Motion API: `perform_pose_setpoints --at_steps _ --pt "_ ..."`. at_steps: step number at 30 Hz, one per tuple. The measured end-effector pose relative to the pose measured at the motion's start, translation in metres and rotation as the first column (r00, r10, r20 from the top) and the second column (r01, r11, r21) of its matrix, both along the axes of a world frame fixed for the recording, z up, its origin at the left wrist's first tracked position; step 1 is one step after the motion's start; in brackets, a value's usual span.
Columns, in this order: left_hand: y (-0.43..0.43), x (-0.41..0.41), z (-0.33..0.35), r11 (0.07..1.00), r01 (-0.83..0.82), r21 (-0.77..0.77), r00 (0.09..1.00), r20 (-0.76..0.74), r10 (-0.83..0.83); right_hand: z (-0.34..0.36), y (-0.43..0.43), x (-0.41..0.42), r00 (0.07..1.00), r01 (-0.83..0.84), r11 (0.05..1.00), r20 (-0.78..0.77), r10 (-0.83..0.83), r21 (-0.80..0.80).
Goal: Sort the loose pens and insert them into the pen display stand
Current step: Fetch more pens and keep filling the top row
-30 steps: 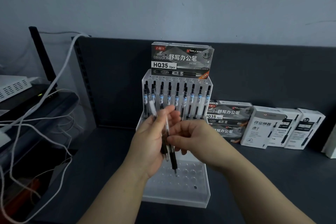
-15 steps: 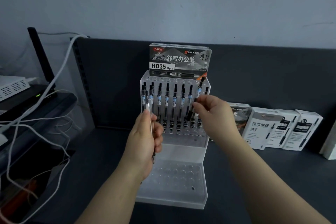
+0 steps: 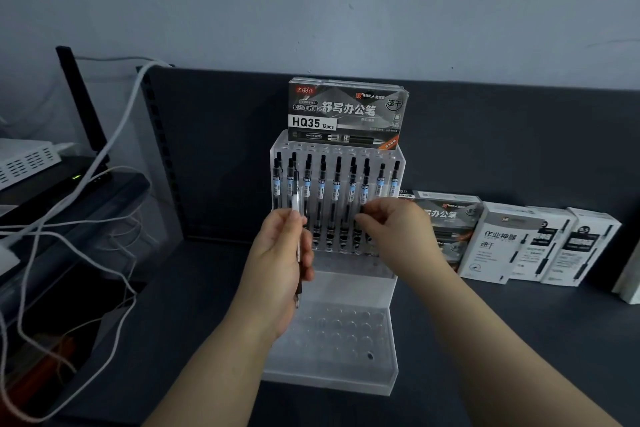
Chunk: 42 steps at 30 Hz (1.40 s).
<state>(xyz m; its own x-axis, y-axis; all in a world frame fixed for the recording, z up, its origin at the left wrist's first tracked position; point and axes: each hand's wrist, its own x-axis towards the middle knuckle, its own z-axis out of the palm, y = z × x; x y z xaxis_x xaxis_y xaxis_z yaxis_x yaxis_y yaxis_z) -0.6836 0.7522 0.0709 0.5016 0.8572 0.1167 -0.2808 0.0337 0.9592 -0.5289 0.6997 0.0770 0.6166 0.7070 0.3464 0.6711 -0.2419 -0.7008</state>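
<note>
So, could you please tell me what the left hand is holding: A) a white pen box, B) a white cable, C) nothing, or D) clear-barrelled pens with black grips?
D: the left hand grips clear-barrelled pens upright before the clear acrylic display stand.

White box [image 3: 632, 277] cropped right, cables [image 3: 120, 124] cropped left

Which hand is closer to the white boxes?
Right. The right hand is at the stand's right side, toward the white boxes; the left hand grips pens at its left side.
</note>
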Motion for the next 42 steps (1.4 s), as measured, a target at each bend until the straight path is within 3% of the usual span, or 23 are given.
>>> perform_pose_setpoints --at_steps 11,14,17,20,23,26,28,30,33,36,39,42 --pt "-0.001 0.003 0.001 0.994 0.053 -0.095 0.996 0.071 -0.047 -0.003 0.005 -0.005 0.991 0.082 0.996 0.112 -0.077 -0.039" --pt "0.000 0.004 0.002 0.979 0.104 -0.178 0.987 0.142 -0.079 -0.002 -0.006 -0.012 0.996 0.083 0.993 0.038 -0.086 0.082" --pt "-0.004 0.009 0.003 0.968 0.145 -0.205 0.978 0.179 -0.108 0.008 -0.024 -0.032 0.997 -0.025 0.977 -0.064 0.039 0.214" --pt "-0.010 0.015 0.006 0.956 0.203 -0.210 0.964 0.216 -0.157 0.013 -0.036 -0.052 0.957 -0.214 0.956 -0.152 0.246 0.201" --pt "-0.015 0.023 0.008 0.949 0.218 -0.230 0.959 0.231 -0.164 0.009 -0.038 -0.051 0.955 -0.198 0.959 -0.181 0.236 0.204" --pt "-0.020 0.030 0.011 0.967 0.194 -0.165 0.969 0.186 -0.163 0.009 -0.038 -0.041 0.957 -0.154 0.965 -0.209 0.199 0.214" --pt "-0.015 0.032 0.016 0.996 0.079 0.042 0.994 0.070 -0.081 0.012 -0.037 -0.032 0.958 -0.136 0.963 -0.217 0.188 0.232" --pt "-0.001 0.032 0.024 0.909 -0.097 0.407 0.988 -0.074 0.138 0.017 -0.036 -0.020 0.965 -0.078 0.957 -0.222 0.143 0.279" --pt "0.022 0.039 0.040 0.573 -0.194 0.797 0.882 -0.115 0.458 0.024 -0.033 -0.004 0.976 0.023 0.941 -0.212 0.052 0.337" --pt "0.033 0.054 0.048 0.389 -0.090 0.917 0.780 -0.178 0.600 0.023 -0.024 0.004 0.979 0.055 0.942 -0.205 0.016 0.332" --pt "0.035 0.063 0.046 0.326 -0.008 0.945 0.702 -0.227 0.675 0.017 -0.015 0.008 0.980 0.049 0.952 -0.199 0.012 0.301" --pt "0.035 0.065 0.046 0.270 -0.014 0.963 0.685 -0.187 0.704 0.014 -0.012 0.011 0.981 0.045 0.955 -0.195 0.013 0.294"
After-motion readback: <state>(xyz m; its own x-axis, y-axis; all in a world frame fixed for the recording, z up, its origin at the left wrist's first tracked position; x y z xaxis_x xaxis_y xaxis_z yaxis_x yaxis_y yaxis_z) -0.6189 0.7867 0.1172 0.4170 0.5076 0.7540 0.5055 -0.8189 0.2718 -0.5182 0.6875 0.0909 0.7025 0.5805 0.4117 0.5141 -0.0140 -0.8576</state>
